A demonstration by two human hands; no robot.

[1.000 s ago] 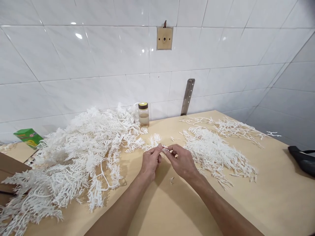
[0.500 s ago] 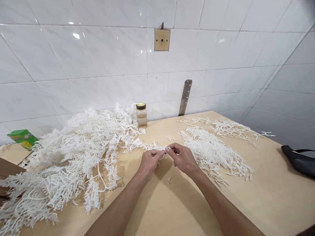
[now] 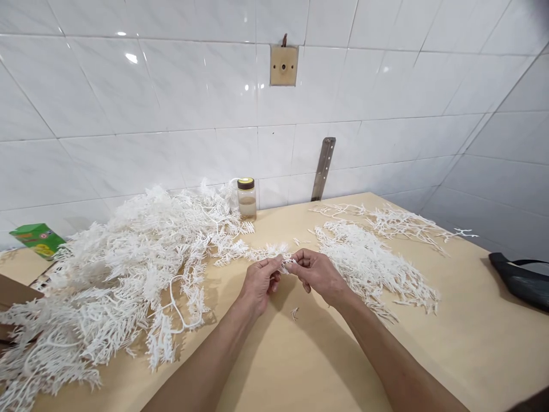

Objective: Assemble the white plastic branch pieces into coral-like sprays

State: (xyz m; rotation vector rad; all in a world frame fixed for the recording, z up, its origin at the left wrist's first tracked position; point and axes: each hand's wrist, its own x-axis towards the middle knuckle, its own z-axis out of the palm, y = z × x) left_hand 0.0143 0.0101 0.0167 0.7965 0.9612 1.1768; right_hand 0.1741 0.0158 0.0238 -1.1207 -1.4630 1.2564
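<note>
A: Where are the hands?

B: Both are over the middle of the table (image 3: 300,372), close together. The left hand (image 3: 261,280) and the right hand (image 3: 318,273) each pinch an end of one small white sprig (image 3: 286,262), thumb against fingertips, so both are grasping it just above the wood.

A: Any change from half a second ago?

B: Little. The hands sit in nearly the same spot. The right hand's fingers look a bit more curled under, and the sprig's bristles now fan out more behind the left thumb. A second ago the hands were slightly lower in the view.

A: What lies around them?

B: The big pile (image 3: 120,286) of white branches spreads across the left of the table, with a strand reaching toward the left hand. The smaller heap (image 3: 377,269) lies just right of the right hand. One loose bit (image 3: 294,313) rests on the wood below the hands, where it was before.

A: And at the back?

B: A jar (image 3: 247,199) with a dark lid stands by the tiled wall (image 3: 171,103), and a green box (image 3: 36,239) sits at the far left. A black thing (image 3: 518,280) lies at the right edge; I cannot tell what it is.
</note>
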